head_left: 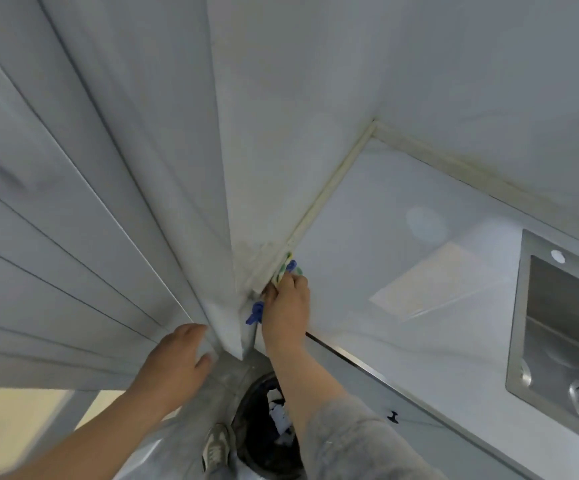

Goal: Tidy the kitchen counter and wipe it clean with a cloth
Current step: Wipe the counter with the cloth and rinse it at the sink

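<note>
- Two hands: right hand (286,301) grips the cloth (287,267) at the counter (402,202) seam; left hand (173,358) rests open on the panel (108,237).
- I could drop it off the edge into the bin (267,427).

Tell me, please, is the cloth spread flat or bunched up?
Bunched: the right grip holds the cloth crumpled against the counter seam.

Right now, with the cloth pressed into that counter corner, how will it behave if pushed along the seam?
Probably floppy: the cloth is bunched under the right hand, with a blue end sticking out behind. It likely crumples rather than slides flat. The glossy counter should let it glide easily.
</note>
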`<state>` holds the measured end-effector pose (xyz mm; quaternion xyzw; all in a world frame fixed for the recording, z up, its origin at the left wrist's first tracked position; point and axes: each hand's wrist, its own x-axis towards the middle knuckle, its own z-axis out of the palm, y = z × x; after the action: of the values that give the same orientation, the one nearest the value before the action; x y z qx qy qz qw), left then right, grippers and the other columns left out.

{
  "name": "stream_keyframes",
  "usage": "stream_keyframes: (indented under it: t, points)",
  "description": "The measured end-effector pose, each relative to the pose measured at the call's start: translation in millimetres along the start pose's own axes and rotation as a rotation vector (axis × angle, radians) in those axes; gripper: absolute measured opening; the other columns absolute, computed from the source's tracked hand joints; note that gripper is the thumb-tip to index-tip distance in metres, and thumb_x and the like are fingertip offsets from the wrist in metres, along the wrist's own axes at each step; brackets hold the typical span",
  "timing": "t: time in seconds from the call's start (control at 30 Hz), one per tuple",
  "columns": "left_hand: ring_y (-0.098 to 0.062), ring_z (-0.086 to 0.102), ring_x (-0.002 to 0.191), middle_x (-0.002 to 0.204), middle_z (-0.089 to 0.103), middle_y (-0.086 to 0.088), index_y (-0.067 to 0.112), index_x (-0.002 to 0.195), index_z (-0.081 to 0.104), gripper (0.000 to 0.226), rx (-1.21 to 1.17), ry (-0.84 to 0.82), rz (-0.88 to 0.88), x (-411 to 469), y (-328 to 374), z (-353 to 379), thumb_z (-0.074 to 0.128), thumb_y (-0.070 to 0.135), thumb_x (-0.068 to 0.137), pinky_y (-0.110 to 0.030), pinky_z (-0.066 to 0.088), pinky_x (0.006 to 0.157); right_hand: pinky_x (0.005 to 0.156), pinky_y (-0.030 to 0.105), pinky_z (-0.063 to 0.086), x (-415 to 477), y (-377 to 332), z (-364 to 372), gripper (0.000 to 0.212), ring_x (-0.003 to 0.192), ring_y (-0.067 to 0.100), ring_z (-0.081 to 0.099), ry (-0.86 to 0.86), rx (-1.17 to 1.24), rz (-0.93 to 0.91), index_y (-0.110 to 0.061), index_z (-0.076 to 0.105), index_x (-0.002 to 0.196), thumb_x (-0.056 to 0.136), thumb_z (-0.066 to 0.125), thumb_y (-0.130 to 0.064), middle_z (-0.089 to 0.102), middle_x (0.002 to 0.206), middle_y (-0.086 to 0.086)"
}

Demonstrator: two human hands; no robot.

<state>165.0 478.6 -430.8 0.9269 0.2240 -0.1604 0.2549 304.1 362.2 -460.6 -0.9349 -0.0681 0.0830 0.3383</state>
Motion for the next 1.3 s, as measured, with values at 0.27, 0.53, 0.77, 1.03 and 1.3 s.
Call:
stream_keyframes:
  t: [0.27,0.53,0.77,1.03,1.3]
  points:
    - [-0.019,0.045,0.127,0.145,0.042,-0.003,0.014,0.142,0.041,0.05,0.006,0.004,0.066,12,21,0,0.051,0.027,0.095,-0.024,0.034,0.102,0.07,0.033,0.046,7,18,-23,0.027,0.091,0.023,0.054,-0.061,-0.17,-0.062,-0.009,0.055,0.116,0.098,0.046,-0.028,0.051,0.109,0.006]
    - [-0.026,0.058,0.097,0.108,0.057,-0.008,0.006,0.113,0.059,0.04,-0.013,0.036,0.221,24,83,9,0.039,0.03,0.088,-0.034,0.046,0.08,0.072,0.035,0.049,-7,73,-66,0.024,0.087,0.023,0.056,-0.005,-0.125,-0.016,-0.011,0.058,0.112,0.096,0.049,-0.027,0.052,0.106,0.002]
    - [-0.026,0.021,0.142,0.155,0.022,-0.008,0.011,0.148,0.028,0.058,0.093,-0.097,0.405,40,148,38,0.044,0.032,0.097,-0.029,0.016,0.115,0.063,0.033,0.045,-29,137,-115,0.017,0.077,0.024,0.055,0.08,-0.079,-0.017,-0.007,0.06,0.089,0.092,0.058,-0.024,0.054,0.094,0.002]
    - [-0.031,-0.014,0.146,0.16,-0.018,-0.002,0.024,0.154,-0.001,0.073,0.361,-0.268,0.419,46,235,83,0.04,0.044,0.097,-0.046,0.002,0.119,0.061,0.028,0.041,-49,213,-182,0.011,0.072,0.014,0.05,0.146,-0.04,0.081,-0.012,0.06,0.081,0.09,0.062,-0.02,0.047,0.085,-0.009]
    - [-0.034,-0.026,0.142,0.155,-0.032,0.0,0.029,0.151,-0.015,0.087,0.484,-0.352,0.451,36,312,129,0.043,0.056,0.092,-0.06,-0.005,0.114,0.061,0.031,0.046,-67,275,-233,0.012,0.071,0.013,0.051,0.192,-0.066,0.147,-0.013,0.06,0.079,0.088,0.063,-0.019,0.05,0.084,-0.008]
